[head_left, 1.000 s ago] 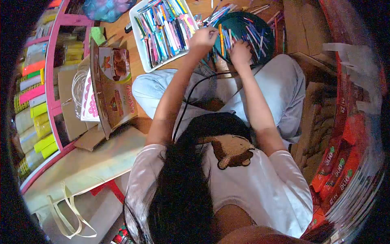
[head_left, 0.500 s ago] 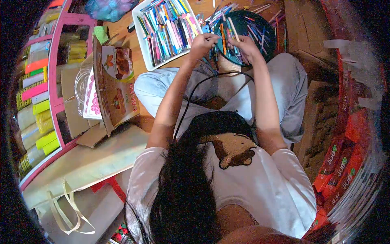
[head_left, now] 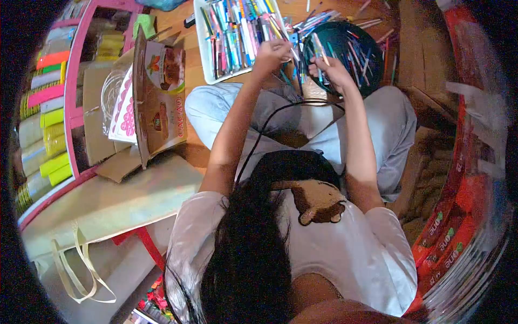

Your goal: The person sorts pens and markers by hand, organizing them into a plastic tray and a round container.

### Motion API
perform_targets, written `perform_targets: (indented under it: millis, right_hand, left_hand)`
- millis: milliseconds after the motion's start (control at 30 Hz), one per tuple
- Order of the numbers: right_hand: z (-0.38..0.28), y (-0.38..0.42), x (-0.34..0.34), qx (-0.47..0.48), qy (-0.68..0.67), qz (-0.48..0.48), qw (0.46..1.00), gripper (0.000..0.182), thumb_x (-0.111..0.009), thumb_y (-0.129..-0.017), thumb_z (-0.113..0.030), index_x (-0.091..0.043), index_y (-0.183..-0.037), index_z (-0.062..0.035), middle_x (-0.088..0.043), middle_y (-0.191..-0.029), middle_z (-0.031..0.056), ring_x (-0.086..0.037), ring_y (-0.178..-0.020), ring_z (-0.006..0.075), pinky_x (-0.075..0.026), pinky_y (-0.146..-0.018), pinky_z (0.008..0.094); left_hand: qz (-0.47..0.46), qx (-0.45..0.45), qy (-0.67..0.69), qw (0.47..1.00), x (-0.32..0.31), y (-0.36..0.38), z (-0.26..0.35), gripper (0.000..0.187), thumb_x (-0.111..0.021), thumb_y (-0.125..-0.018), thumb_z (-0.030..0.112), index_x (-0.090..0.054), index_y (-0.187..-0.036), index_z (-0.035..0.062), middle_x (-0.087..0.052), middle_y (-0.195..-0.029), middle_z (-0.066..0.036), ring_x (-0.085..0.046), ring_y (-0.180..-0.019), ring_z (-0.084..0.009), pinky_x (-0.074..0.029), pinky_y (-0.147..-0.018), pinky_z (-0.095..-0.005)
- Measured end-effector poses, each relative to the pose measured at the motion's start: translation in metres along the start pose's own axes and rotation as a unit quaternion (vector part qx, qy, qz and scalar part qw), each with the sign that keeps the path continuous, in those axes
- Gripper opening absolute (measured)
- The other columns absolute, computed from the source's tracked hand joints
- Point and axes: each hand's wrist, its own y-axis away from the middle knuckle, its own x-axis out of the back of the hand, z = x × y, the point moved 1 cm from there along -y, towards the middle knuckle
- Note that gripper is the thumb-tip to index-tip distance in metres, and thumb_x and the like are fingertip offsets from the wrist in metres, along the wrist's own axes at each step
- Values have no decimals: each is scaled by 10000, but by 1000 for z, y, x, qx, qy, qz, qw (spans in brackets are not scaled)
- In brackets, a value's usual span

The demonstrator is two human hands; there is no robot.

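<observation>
My left hand (head_left: 273, 55) is closed, with a slim white pen (head_left: 294, 53) at its fingertips, beside the near right corner of a white tray (head_left: 202, 43). Rows of pens and markers (head_left: 244, 38) in many colours fill that tray. My right hand (head_left: 335, 74) is wrapped round several pens (head_left: 319, 47) that point up and away from me. It is over the near left side of a dark green round basin (head_left: 380, 69). Loose pens (head_left: 356, 56) lie inside the basin. The fingers hide the lower ends of the held pens.
More pens (head_left: 318, 20) lie scattered on the wooden floor beyond the basin. An opened cardboard box (head_left: 162, 116) stands left of my crossed legs. A pink shelf (head_left: 75, 102) holds rolls at far left, and red boxes (head_left: 445, 237) are stacked at right.
My hands have moved a little farther apart, and the right one has turned with its pens. The whole view has shifted, so tray and basin appear higher and more to the right.
</observation>
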Motion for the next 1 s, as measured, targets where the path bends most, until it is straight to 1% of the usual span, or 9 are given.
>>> perform_targets:
  millis: [133,167,233,400,633,733,833,867,1000]
  right_hand:
    - [0,-4,0,-9,-6,14,1000,284,-484,-868,-206,-531,-982,50,-606,-808,99,-583,-699,150,-469,-648,253]
    - [1,-5,-1,-9,-8,18,1000,280,-486,-868,-205,-532,-977,48,-606,-807,98,-582,-697,150,-469,-646,254]
    - [1,-6,-3,-18,-12,17,1000,292,-496,-865,-212,-526,-999,46,-586,-825,74,-556,-709,130,-458,-664,247]
    - [5,-9,-9,-9,10,31,999,275,-485,-870,-212,-536,-967,40,-600,-782,83,-572,-668,137,-468,-626,260]
    - [4,-6,-13,-15,4,14,1000,280,-482,-871,-225,-544,-974,28,-601,-779,78,-573,-662,142,-468,-622,263]
    - [-3,-3,-24,-5,10,-8,1000,285,-469,-877,-219,-548,-983,34,-597,-810,79,-564,-687,134,-462,-644,263]
    - [-15,7,-39,11,-49,-73,996,303,-475,-876,-247,-524,-1000,25,-581,-812,46,-544,-715,106,-446,-670,235]
    - [-6,2,-42,13,-60,-84,995,293,-469,-878,-234,-523,-1001,26,-580,-823,52,-545,-736,119,-446,-683,249]
    - [4,-2,-53,55,36,-119,991,272,-454,-880,-197,-518,-1019,27,-580,-853,73,-551,-773,156,-443,-719,277]
  left_hand:
    - [152,-22,-176,972,76,0,-5,325,-600,-768,282,-623,-903,-13,-633,-663,-91,-594,-572,-123,-458,-522,-244]
    - [181,-10,-327,927,86,15,24,325,-620,-741,297,-639,-847,-10,-627,-642,-110,-604,-573,-146,-459,-532,-279]
    - [185,12,-441,878,124,13,4,277,-651,-700,279,-657,-805,23,-615,-630,-133,-598,-563,-252,-460,-567,-338]
    - [118,41,-469,874,131,13,-11,342,-711,-632,346,-657,-739,26,-601,-599,-126,-594,-566,-237,-455,-567,-338]
    - [192,-67,-538,818,109,13,-13,342,-740,-599,319,-632,-736,24,-588,-626,-144,-584,-622,-282,-451,-594,-354]
    - [204,-14,-469,860,89,22,13,299,-702,-664,251,-615,-766,-17,-593,-634,-167,-584,-572,-259,-449,-555,-340]
    - [124,5,-265,956,63,25,19,297,-647,-740,272,-628,-808,-17,-607,-638,-143,-573,-539,-178,-442,-527,-300]
    - [93,-41,-322,941,56,22,11,277,-626,-766,269,-641,-848,4,-626,-669,-111,-572,-571,-124,-448,-542,-269]
    - [13,-23,-194,981,22,25,5,247,-579,-801,235,-632,-886,10,-634,-763,-60,-564,-705,-94,-451,-652,-238]
